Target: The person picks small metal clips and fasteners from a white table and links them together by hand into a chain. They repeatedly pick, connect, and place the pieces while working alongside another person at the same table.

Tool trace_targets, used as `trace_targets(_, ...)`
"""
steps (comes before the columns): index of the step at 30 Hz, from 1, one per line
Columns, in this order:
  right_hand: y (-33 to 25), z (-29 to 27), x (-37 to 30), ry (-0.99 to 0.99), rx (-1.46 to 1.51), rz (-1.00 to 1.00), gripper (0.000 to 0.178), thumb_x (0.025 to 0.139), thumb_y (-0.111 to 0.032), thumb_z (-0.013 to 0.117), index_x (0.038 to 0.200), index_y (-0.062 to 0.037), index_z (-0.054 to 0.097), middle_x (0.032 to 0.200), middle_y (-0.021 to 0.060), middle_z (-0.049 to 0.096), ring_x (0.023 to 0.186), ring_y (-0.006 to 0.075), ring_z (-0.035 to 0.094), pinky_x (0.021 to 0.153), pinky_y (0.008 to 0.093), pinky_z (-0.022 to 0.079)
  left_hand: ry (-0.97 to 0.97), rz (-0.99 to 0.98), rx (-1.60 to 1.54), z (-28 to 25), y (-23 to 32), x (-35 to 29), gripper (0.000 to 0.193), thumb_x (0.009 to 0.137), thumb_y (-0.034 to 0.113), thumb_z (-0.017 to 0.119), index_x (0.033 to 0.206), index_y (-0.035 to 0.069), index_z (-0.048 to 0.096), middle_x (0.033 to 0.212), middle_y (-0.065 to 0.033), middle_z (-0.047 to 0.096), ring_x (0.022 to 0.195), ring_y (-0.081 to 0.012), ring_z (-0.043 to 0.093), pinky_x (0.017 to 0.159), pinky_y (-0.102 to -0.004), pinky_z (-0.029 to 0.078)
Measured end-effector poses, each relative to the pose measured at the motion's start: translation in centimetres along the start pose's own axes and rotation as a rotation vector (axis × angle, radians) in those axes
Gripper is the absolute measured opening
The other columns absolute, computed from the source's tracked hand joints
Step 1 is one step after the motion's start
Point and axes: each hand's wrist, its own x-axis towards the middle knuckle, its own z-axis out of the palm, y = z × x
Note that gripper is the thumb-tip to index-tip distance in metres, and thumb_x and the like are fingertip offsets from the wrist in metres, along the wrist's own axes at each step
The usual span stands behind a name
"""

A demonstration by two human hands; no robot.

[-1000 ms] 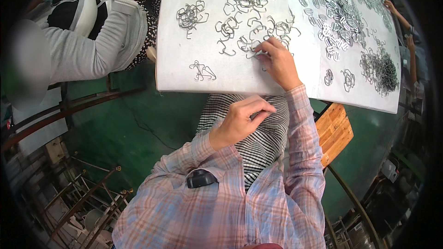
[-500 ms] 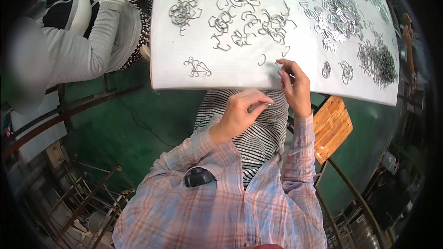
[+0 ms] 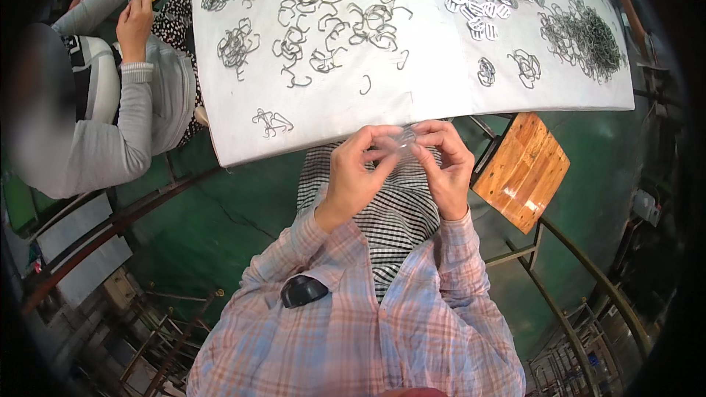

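My left hand [image 3: 353, 176] and right hand [image 3: 447, 165] meet fingertip to fingertip just off the near edge of the white-topped table [image 3: 323, 121]. Between their pinched fingers is small silvery metalwork [image 3: 404, 140], blurred by motion, so its exact shape cannot be made out. Beyond my hands, a single C-shaped wire hook [image 3: 365, 85] lies alone on the tabletop. Loose bent wire hooks [image 3: 376, 26] are scattered farther back. A small tangle of wire pieces [image 3: 272, 124] sits to the left, near the front edge.
Flat slotted metal buckles [image 3: 482, 9] are heaped at the back right. A dense pile of wire pieces [image 3: 587, 45] and a small wire bundle [image 3: 526, 68] lie nearby. A wooden stool [image 3: 523, 171] stands right of my legs. Another person's grey sleeve [image 3: 136, 106] is at left.
My right hand has drawn back from the tabletop to my left hand, and their fingertips now come together around the small metalwork. The view has shifted, moving the table leftward in the picture.
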Motion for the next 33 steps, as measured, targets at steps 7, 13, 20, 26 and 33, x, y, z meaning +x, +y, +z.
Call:
trace_targets(7,-1.4,-0.8,-0.8,0.053,-0.124,-0.198,0.009,0.078,0.009,0.066,0.085,0.0026,0.064,0.092,0.0149,0.068,0.088,0.0275,0.067,0.094,0.0428,0.052,-0.055,0.405,0.532,-0.4,2.0,7.4,0.035,0.082,-0.005,0.066,0.116,0.002,0.067,0.104,-0.0118,0.067,0.090,-0.0211,0.069,0.079,-0.0331,0.057)
trace_targets(13,-2.0,-1.7,-1.3,0.088,-0.155,-0.235,0.013,0.077,0.011,0.066,0.087,0.0023,0.065,0.092,0.0153,0.068,0.087,0.0277,0.067,0.095,0.0441,0.053,0.130,0.448,0.677,6.1,-0.8,23.9,0.023,0.079,0.017,0.076,0.099,0.005,0.071,0.096,-0.0150,0.064,0.090,-0.0320,0.063,0.081,-0.0412,0.049)
trace_targets(20,-1.3,-1.8,-2.0,0.086,-0.145,-0.209,0.013,0.077,0.011,0.065,0.087,0.0025,0.064,0.093,0.0142,0.070,0.090,0.0273,0.067,0.094,0.0421,0.053,0.139,0.266,0.775,6.8,-0.4,26.9,0.018,0.072,0.016,0.077,0.086,0.006,0.071,0.083,-0.0112,0.069,0.083,-0.0279,0.067,0.075,-0.0413,0.053)
trace_targets(26,-0.5,-2.5,-1.6,0.102,-0.178,-0.231,0.013,0.077,0.011,0.066,0.086,0.0031,0.063,0.088,0.0151,0.067,0.083,0.0286,0.067,0.090,0.0410,0.055,-0.097,0.136,0.557,2.5,1.5,20.9,0.021,0.079,0.016,0.076,0.093,0.000,0.071,0.083,-0.0049,0.071,0.077,-0.0122,0.066,0.072,-0.0285,0.052)
trace_targets(33,-0.1,-1.7,-1.0,0.087,-0.225,-0.283,0.013,0.078,0.011,0.066,0.087,0.0021,0.063,0.087,0.0129,0.066,0.081,0.0274,0.067,0.080,0.0357,0.055,-0.231,-0.075,0.006,-0.9,2.6,8.4,0.013,0.082,-0.003,0.073,0.093,-0.001,0.066,0.093,-0.0075,0.068,0.083,-0.0119,0.066,0.077,-0.0248,0.056)
